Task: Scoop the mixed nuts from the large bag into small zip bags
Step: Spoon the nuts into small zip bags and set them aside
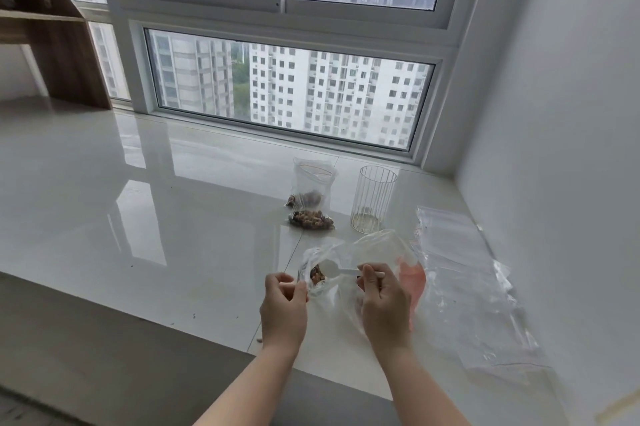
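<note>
Mixed nuts (317,276): a small brown clump sits inside the bag at its mouth, low on the glossy white sill (173,217), between my two hands.

Head view, the only view. My left hand (284,307) pinches the rim of the bag (374,249), fingers curled round the plastic, so the mouth stays open and does not collapse on the tool. My right hand (384,304) grips the handle of a white spoon (334,269); the bowl points left, into the opening, right beside the nuts. Holding the handle from the far side keeps my knuckles out of the mouth. The plastic is clear and crumpled, so I cannot say with certainty whether this is the large supply bag or a small one being filled; it looks like the large one, since a red patch shows through it behind my right hand.

Two filled small zip bags (311,214) lie farther back toward the window, apart from the work, presumably set aside as done. Just right of them stands a white wire holder (373,198), upright. A stack of flat empty zip bags (460,266) lies to my right against the wall, near the spoon hand, handy for taking the next one.

Judgement: mid-scoop, several bags still to fill.
</note>
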